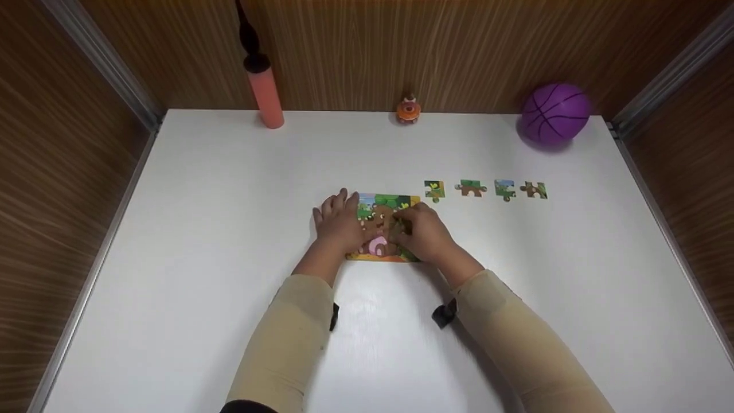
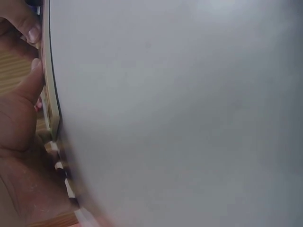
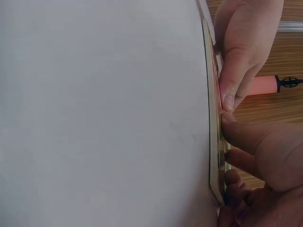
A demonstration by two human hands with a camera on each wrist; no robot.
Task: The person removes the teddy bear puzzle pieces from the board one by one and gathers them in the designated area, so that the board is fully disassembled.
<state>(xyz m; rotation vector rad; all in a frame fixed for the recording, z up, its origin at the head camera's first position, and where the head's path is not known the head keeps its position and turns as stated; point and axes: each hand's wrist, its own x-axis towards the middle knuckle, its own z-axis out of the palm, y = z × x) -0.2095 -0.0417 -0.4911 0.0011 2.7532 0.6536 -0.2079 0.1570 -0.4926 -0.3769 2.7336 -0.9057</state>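
A bear jigsaw puzzle (image 1: 378, 217) lies flat on the white table between both hands. My left hand (image 1: 339, 225) rests over its left edge with fingers extended, and its thumb (image 2: 32, 85) reaches onto the board in the left wrist view. My right hand (image 1: 429, 234) is at the puzzle's right side, thumb and bent forefinger pinching a dark green puzzle piece (image 1: 402, 226) at the board's surface. Part of the piece is hidden by those fingers. Seen edge-on in the right wrist view, the puzzle board (image 3: 213, 113) has the right thumb close to the left one.
Loose puzzle pieces (image 1: 471, 188) lie in a row beyond the puzzle, to the right. Along the back wall stand a pink pump (image 1: 266, 97), a small orange toy figure (image 1: 408, 110) and a purple ball (image 1: 555, 115). Wood-grain panels (image 1: 355, 51) border the table.
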